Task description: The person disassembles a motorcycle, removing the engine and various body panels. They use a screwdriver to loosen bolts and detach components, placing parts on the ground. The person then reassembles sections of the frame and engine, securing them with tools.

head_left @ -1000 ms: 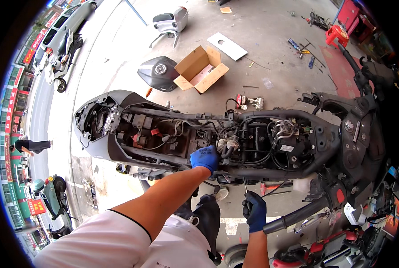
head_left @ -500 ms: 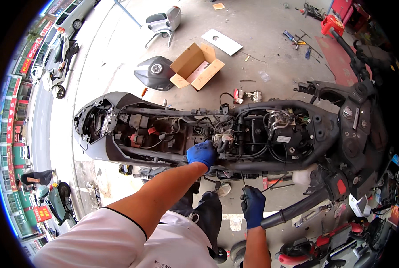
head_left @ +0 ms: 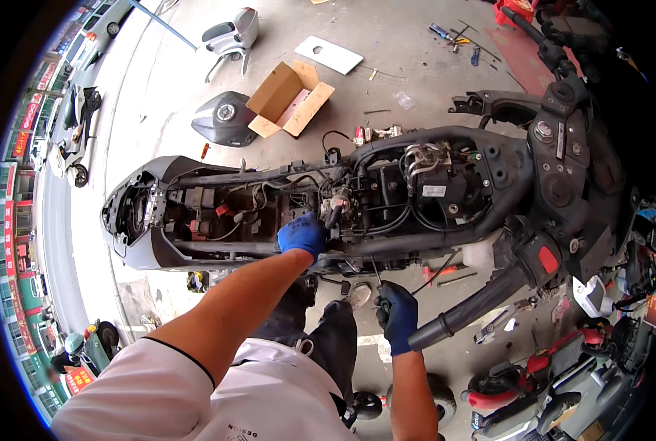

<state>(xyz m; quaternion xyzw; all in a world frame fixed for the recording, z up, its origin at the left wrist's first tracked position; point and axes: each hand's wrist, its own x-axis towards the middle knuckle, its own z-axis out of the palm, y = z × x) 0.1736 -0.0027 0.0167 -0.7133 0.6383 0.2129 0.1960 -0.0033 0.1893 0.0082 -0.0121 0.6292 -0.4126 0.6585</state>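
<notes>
A partly stripped black motorcycle (head_left: 482,228) lies across the view, its tank and seat off and its wiring showing. My left hand (head_left: 302,234), in a blue glove, reaches into the middle of the frame beside a round metal part with a black hose (head_left: 334,214). Its fingers are curled and their tips are hidden among the parts. On the near side of the motorcycle, my right hand (head_left: 398,316) in a dark blue glove is closed round a tool with a thin metal shaft (head_left: 376,269). The shaft points up at the frame; its handle is mostly covered.
Beyond the motorcycle stand a fuel tank (head_left: 224,117), an open cardboard box (head_left: 280,92), a white panel (head_left: 332,55) and a grey top case (head_left: 232,31). The handlebar grip (head_left: 445,327) juts close to my right hand. Red motorcycle parts (head_left: 504,393) crowd the lower right.
The whole view has shifted, so the motorcycle sits further left and higher. My left hand stays at the same spot in the frame. My right hand still holds the tool by the near side.
</notes>
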